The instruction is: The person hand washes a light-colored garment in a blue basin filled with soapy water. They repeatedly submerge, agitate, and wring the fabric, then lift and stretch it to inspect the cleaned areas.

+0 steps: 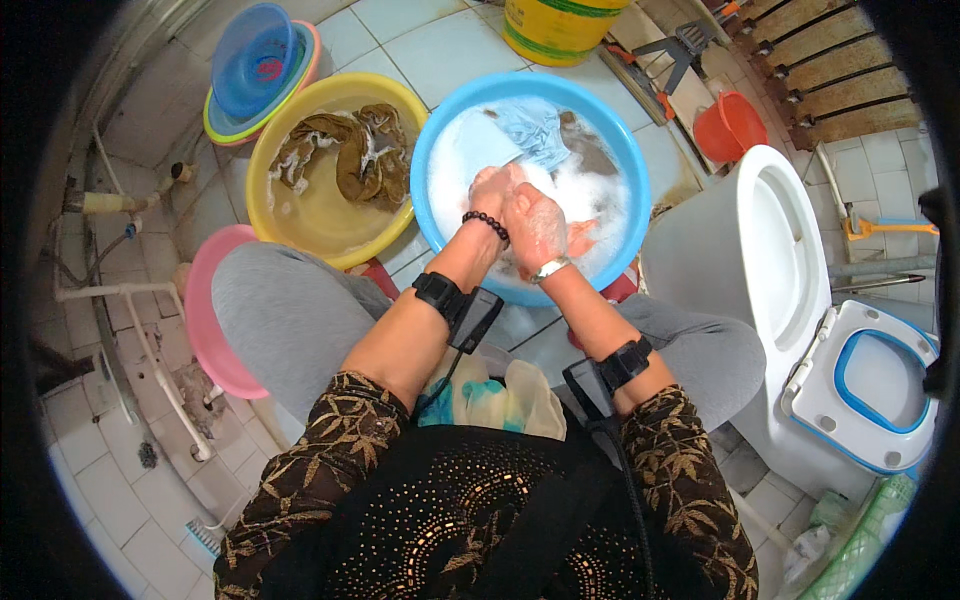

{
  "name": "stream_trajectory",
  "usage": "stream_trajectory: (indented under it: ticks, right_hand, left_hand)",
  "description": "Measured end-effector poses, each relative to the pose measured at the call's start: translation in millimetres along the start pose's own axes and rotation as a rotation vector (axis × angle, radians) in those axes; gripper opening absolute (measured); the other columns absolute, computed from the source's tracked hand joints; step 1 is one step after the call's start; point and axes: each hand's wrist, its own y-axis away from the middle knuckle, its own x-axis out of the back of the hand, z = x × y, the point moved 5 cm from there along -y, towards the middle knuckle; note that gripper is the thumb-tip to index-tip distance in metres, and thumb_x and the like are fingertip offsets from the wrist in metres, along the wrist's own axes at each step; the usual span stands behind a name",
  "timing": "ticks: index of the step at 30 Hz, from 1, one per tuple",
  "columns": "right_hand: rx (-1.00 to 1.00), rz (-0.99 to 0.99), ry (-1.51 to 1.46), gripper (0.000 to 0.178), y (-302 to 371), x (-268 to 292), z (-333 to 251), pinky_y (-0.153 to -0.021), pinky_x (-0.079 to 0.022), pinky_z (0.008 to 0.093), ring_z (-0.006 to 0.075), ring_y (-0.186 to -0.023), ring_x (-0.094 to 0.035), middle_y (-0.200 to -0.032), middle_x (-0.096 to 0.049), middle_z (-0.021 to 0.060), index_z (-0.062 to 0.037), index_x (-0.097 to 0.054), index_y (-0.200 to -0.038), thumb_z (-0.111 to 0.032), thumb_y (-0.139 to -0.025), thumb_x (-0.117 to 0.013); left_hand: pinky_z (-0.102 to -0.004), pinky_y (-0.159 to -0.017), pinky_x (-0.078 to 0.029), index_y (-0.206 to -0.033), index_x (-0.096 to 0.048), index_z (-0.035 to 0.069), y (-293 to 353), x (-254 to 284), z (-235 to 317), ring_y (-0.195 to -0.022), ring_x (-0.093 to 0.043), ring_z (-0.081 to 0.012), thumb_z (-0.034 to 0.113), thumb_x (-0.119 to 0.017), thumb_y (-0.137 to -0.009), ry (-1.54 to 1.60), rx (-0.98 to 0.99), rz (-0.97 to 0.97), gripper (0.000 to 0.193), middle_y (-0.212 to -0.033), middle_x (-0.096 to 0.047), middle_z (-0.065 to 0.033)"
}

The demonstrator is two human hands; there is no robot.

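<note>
My left hand (pixel 492 192) and my right hand (pixel 534 226) are pressed together, fingers closed, over a blue basin (pixel 640 165) of white suds (pixel 610 200). Foam coats the right hand. Whatever lies between them is hidden. A light blue cloth (pixel 535 132) spreads through the foam just beyond my fingers. Behind it a grey-brown patch of fabric (pixel 588 143) shows. An orange-pink patch (pixel 581 237) pokes through the suds right of my right hand.
Left of the blue basin, a yellow basin (pixel 262 205) holds cloudy water and a soaked brown garment (pixel 350 160). Stacked basins (pixel 250 60) stand at far left, a pink basin (pixel 205 310) by my left knee. A yellow bucket (pixel 560 30), red bucket (pixel 730 125) and toilet (pixel 745 330) lie beyond and right.
</note>
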Motion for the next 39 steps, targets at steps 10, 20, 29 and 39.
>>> stream_trajectory:
  ticks: [10,20,29,39]
  right_hand:
    - [0.046,0.052,0.184,0.032,4.0,-10.1,13.8,-0.072,-0.051,0.0422,0.0351,-0.079,-0.064,-0.083,-0.063,0.0243,-0.0016,-0.060,-0.083,-0.028,-0.087,-0.043]
    - [-0.273,-0.021,-0.831,0.017,-19.9,-14.6,97.1,-0.061,-0.049,0.0289,0.0162,-0.070,-0.061,-0.079,-0.064,0.0098,-0.0042,-0.062,-0.093,-0.017,-0.086,-0.054]
    - [0.100,0.158,-0.337,0.016,10.8,3.1,-4.2,-0.060,-0.049,0.0348,0.0278,-0.065,-0.063,-0.073,-0.064,0.0129,-0.0097,-0.060,-0.081,-0.026,-0.080,-0.060]
    - [-0.147,0.224,-0.023,0.036,15.2,28.7,-7.8,-0.060,-0.049,0.0445,0.0356,-0.066,-0.063,-0.072,-0.062,0.0223,-0.0027,-0.063,-0.072,-0.033,-0.084,-0.048]
  left_hand:
    - [-0.0340,-0.063,-0.051,-0.081,-0.057,0.003,6.9,-2.5,1.8,-0.070,-0.058,-0.0209,0.007,-0.052,-0.086,-0.407,-0.173,0.078,0.008,-0.077,-0.058,-0.0061]
    - [-0.0377,-0.079,-0.051,-0.108,-0.050,0.006,-24.8,23.2,27.8,-0.090,-0.059,-0.0234,0.011,-0.045,-0.092,0.105,-0.190,-0.190,0.017,-0.100,-0.056,-0.0111]
    - [-0.0310,-0.063,-0.049,-0.085,-0.051,0.005,-29.5,22.7,17.8,-0.076,-0.054,-0.0159,0.007,-0.048,-0.088,-0.192,-0.109,-0.004,0.005,-0.082,-0.054,-0.0059]
    - [-0.0323,-0.069,-0.049,-0.089,-0.051,0.006,3.6,-6.4,0.4,-0.077,-0.056,-0.0185,0.013,-0.039,-0.094,-0.068,-0.135,0.090,0.015,-0.082,-0.056,-0.0057]
